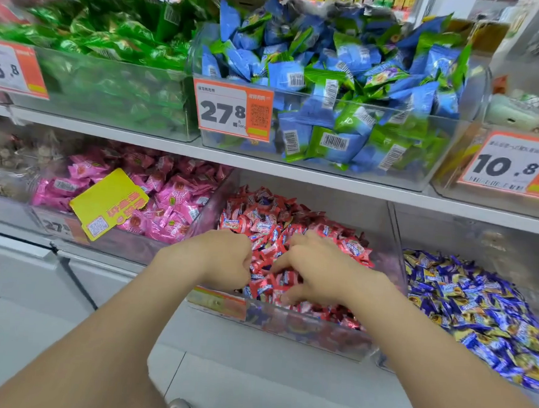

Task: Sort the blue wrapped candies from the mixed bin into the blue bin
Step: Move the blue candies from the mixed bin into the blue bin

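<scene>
A: Shop shelf, lower tier: contents?
B: Mixed bin, red candies, few blue candies near its front. Blue bin just right. Left grip curled among candies, hold uncertain; right grip released, fingers spread, pressing candies.

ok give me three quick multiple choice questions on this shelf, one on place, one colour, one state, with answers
1. The left hand and right hand are among which candies? A green B red C pink
2. Candies in the bin right of the red candy bin are mostly? A blue B green C pink
3. The yellow card on the pink candy bin sits? A straight B folded C tilted
Answers: B, both hands rest in red candies; A, blue wrapped candies lie in it; C, its edges slant.
</scene>
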`<action>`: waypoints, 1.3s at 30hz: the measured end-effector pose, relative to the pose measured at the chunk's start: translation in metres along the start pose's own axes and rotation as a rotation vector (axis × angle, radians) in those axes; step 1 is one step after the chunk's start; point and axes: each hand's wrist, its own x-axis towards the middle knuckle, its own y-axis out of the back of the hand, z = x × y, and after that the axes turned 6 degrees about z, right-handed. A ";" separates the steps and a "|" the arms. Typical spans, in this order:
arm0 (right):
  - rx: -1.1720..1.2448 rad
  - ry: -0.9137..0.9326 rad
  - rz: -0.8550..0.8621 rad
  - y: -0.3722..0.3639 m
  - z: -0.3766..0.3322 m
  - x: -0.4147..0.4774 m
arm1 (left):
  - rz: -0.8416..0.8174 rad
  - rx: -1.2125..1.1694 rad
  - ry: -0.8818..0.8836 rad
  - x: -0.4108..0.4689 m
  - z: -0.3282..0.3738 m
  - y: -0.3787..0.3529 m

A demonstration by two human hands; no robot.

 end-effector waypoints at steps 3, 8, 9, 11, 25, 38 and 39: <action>-0.052 -0.061 0.074 0.006 0.003 -0.005 | -0.037 -0.024 -0.002 0.000 -0.002 -0.002; -0.134 -0.304 0.226 0.013 0.012 -0.002 | -0.004 0.095 0.062 0.000 0.009 -0.005; -0.156 -0.359 0.226 0.015 0.014 -0.002 | 0.013 0.116 0.078 0.001 0.014 -0.007; -0.209 -0.440 0.225 0.015 0.015 -0.003 | 0.041 0.122 0.081 0.005 0.023 -0.011; -0.107 -0.227 -0.058 -0.005 0.015 0.018 | 0.313 0.058 0.120 0.017 -0.001 -0.010; 0.260 -0.334 0.089 0.024 0.048 -0.012 | 0.319 -0.244 -0.216 0.044 0.007 -0.019; 0.258 -0.329 0.128 0.024 0.050 -0.012 | 0.305 -0.231 -0.222 0.046 0.010 -0.022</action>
